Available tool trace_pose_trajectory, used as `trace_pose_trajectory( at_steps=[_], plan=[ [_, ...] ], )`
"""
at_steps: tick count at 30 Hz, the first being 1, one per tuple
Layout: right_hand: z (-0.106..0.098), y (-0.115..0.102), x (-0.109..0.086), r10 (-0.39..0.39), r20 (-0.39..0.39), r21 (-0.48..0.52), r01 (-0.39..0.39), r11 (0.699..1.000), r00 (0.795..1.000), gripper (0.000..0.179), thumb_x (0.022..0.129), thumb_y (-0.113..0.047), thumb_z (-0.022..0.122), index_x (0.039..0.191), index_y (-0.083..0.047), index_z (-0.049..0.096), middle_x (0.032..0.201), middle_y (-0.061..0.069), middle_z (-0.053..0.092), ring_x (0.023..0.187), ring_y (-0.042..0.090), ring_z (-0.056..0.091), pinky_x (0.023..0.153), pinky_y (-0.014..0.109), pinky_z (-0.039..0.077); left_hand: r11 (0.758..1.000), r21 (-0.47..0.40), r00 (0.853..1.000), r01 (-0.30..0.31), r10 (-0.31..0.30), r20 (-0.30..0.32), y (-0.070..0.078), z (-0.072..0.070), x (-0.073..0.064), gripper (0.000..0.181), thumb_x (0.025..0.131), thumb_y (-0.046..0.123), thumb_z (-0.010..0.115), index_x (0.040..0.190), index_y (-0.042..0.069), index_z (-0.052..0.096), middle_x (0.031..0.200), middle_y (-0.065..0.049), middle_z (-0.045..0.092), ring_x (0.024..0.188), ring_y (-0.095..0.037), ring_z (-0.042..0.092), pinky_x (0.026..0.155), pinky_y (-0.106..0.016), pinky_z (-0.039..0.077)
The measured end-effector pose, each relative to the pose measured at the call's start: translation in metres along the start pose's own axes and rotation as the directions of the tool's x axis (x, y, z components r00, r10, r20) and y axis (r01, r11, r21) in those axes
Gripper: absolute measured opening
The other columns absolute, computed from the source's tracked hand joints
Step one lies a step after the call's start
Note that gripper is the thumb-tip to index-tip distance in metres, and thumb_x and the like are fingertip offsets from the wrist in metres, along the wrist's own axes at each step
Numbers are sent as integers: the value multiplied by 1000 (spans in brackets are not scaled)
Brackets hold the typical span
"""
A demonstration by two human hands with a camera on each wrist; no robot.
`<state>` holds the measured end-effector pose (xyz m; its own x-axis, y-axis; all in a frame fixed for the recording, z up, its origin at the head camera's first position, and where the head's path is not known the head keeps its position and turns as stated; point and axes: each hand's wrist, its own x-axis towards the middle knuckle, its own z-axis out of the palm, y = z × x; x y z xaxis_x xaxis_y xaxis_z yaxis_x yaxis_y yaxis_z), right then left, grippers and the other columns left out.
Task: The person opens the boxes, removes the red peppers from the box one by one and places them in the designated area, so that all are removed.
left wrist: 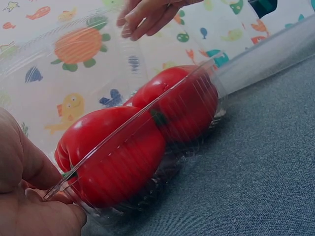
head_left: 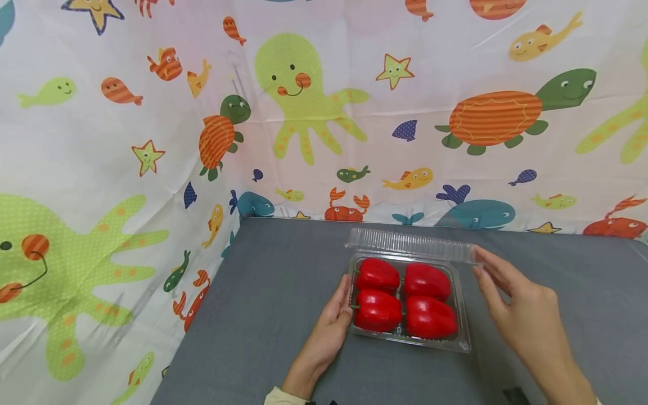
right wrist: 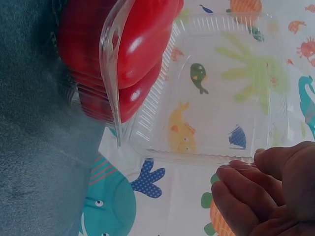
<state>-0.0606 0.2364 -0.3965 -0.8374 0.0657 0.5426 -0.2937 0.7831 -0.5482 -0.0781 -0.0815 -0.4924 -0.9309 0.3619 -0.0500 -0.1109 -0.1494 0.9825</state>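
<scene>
On the table [head_left: 273,281], a box [head_left: 458,287] of peppers [head_left: 377,310] is being gripped at its left side by the left hand [head_left: 329,326], its raised lid [head_left: 410,244] being pinched between fingers [right wrist: 242,189] of the right hand [head_left: 527,312]

In the head view, the bottom edge crops the left sleeve [head_left: 285,396] and a dark object [head_left: 516,395], too little of which shows to identify. The left wrist view cuts off the left hand [left wrist: 24,206]; the right wrist view, the right hand [right wrist: 280,191] and red peppers [right wrist: 147,44].
</scene>
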Motion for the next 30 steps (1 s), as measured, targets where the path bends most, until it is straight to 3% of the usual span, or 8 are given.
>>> trace_pose_trajectory(
  at_steps=[6, 13, 30],
  plan=[
    [3, 3, 6, -31, -30, 11, 31, 999, 999, 52, 91, 0, 80, 141, -7, 68, 127, 19, 73, 103, 35, 70, 73, -2, 41, 1000, 2, 1000, -1, 1, -8, 0, 0, -1, 68, 109, -5, 31, 171, 9, 6, 178, -4, 8, 163, -18, 6, 127, -30, 13],
    [4, 6, 13, -3, -19, -5, 3, 1000, 1000, 50, 92, -2, 79, 141, -4, 68, 122, 25, 73, 100, 45, 73, 81, -3, 33, 1000, -17, 1000, -13, 13, -7, 0, 1, -2, 69, 108, -7, 29, 170, 8, 6, 178, -4, 8, 163, -18, 5, 128, -32, 11],
    [14, 14, 27, 28, -18, 7, -28, 1000, 999, 39, 98, -8, 75, 136, -4, 71, 120, 23, 75, 99, 45, 74, 78, -5, 32, 1000, -9, 1000, 1, -1, -13, 1, 1, -1, 69, 108, -5, 32, 170, 8, 5, 178, -4, 9, 163, -20, 5, 127, -32, 12]
  ],
)
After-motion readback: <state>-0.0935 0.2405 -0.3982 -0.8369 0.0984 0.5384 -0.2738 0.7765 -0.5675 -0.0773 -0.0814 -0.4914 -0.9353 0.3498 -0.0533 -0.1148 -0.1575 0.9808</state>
